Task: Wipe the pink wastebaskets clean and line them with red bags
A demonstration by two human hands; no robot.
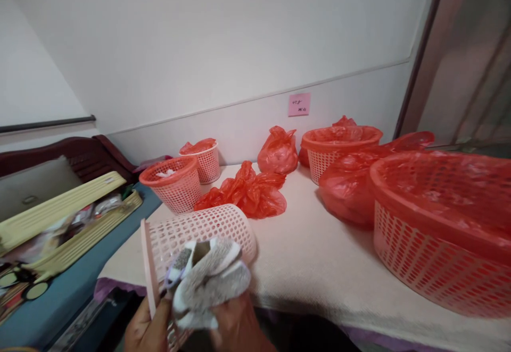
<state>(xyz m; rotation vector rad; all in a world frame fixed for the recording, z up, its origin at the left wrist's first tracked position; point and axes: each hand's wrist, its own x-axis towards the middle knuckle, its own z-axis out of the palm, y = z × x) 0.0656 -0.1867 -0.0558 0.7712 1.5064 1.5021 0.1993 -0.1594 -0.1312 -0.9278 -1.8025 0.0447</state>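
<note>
A light pink plastic basket (191, 228) with holes in its wall lies tilted on its side at the table's near edge. My left hand (148, 324) is closed on its rim at the lower left, fingers partly hidden. My right hand (241, 322) is closed on a folded grey and white cloth (215, 280) with brown patches. The cloth is over the near side of the basket and hides most of my right fingers. Just behind the basket, a crumpled red plastic bag (255, 195) lies on the table.
A bag-lined basket (181, 192) and a white bag-lined basket (208, 163) stand at the back left. A tied red bag (278, 152) sits by the wall. Larger bag-lined baskets (431, 267) stand on the right. Left of the white-covered table (307, 256) is an open yellow case (80, 195).
</note>
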